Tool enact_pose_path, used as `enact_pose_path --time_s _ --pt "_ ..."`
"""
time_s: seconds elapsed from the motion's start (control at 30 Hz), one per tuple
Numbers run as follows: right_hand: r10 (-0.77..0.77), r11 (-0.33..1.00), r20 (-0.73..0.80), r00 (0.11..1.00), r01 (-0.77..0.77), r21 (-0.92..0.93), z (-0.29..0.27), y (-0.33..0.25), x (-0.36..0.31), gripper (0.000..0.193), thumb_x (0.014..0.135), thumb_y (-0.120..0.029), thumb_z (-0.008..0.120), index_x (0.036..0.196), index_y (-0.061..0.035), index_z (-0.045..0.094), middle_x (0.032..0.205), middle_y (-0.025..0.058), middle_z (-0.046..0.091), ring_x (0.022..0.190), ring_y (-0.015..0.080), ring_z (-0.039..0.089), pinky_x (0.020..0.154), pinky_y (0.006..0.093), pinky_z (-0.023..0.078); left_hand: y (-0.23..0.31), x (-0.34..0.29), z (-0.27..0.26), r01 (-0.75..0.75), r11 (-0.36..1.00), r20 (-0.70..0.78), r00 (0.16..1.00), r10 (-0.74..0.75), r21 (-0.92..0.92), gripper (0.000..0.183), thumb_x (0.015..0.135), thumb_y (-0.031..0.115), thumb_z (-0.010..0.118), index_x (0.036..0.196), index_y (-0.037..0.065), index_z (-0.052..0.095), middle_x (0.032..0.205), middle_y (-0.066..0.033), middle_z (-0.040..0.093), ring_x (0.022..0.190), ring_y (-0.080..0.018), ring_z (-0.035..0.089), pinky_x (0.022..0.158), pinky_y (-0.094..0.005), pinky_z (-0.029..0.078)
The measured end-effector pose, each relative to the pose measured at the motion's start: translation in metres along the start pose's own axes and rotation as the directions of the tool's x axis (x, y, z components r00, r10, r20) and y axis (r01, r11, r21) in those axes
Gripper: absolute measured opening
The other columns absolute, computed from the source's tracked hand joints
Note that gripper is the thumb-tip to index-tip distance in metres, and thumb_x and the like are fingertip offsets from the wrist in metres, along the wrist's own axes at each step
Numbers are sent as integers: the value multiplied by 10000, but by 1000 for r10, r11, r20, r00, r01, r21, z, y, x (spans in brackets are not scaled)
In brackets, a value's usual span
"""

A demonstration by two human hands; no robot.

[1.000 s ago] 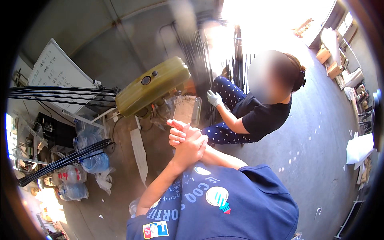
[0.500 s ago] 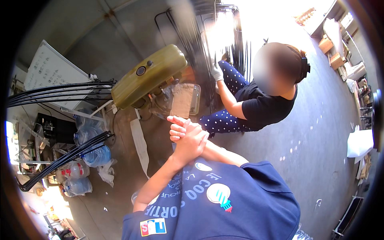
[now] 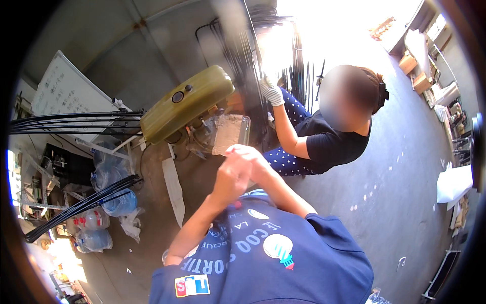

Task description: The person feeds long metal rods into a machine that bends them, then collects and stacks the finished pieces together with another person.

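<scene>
In front of my chest, my left hand [image 3: 232, 177] and my right hand [image 3: 249, 158] are pressed against each other. The right one lies partly over the left, and motion smears the fingers of both. No object shows in or between them. Just beyond my hands is a brown, cardboard-like sheet [image 3: 229, 134] on a small metal table, beneath a machine with a long olive-green housing [image 3: 186, 101]. My hands look apart from the machine. To the right, a seated co-worker [image 3: 336, 139] in a black top raises a gloved hand [image 3: 272, 92] beside thin black rods [image 3: 242, 48].
Bundles of black rods [image 3: 76, 213] jut in from the left, near large plastic water bottles [image 3: 119, 202]. Behind them leans a whiteboard [image 3: 71, 96]. A white strip [image 3: 173, 192] hangs below the machine. Cardboard boxes [image 3: 421, 82] and a white bag [image 3: 454, 183] stand along the right side.
My left hand was clasped round my right with fingers showing; now both have shifted and blur, the right lying over the left. The co-worker's gloved hand has moved, and the head has lowered slightly.
</scene>
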State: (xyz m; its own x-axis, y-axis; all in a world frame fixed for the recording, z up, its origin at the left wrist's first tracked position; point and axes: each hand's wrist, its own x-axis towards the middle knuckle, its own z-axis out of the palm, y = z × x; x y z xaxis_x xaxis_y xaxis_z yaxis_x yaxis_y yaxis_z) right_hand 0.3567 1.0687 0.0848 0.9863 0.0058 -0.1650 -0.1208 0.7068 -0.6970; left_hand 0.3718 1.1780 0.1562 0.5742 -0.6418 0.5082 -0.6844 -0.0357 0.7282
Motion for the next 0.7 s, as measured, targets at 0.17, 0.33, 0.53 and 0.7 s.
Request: enact_pose_path --time_s 0.17,0.33,0.53,0.7 --pt "-136 990 -104 985 130 -57 -20 -36 -23 250 869 -236 418 909 -39 566 585 -2 491 529 115 526 550 249 468 2 14 -20 78 996 -183 979 -86 -50 153 800 -53 456 913 2 543 935 -97 543 867 -175 544 780 -264 425" --pt "-156 988 -130 979 153 -26 -27 -40 -36 276 883 -223 402 927 4 552 581 9 472 529 115 505 546 255 461 -4 5 -13 153 975 -218 958 -186 -160 149 795 -38 461 874 23 572 906 -107 556 838 -218 549 733 -277 427" --pt "-116 993 -97 988 116 -5 -25 -27 -37 275 883 -225 404 928 4 550 577 17 477 529 117 506 547 250 457 4 -1 -11 210 972 -135 966 -223 -104 150 767 -56 475 825 25 587 914 -109 566 823 -233 559 723 -292 435" --pt "-35 999 -73 997 35 8 -17 -14 -33 262 875 -231 410 914 -17 556 585 9 489 518 112 513 530 237 465 4 -7 -9 201 970 -101 971 -216 -136 178 745 -88 469 822 20 587 924 -104 566 790 -197 564 663 -263 441"
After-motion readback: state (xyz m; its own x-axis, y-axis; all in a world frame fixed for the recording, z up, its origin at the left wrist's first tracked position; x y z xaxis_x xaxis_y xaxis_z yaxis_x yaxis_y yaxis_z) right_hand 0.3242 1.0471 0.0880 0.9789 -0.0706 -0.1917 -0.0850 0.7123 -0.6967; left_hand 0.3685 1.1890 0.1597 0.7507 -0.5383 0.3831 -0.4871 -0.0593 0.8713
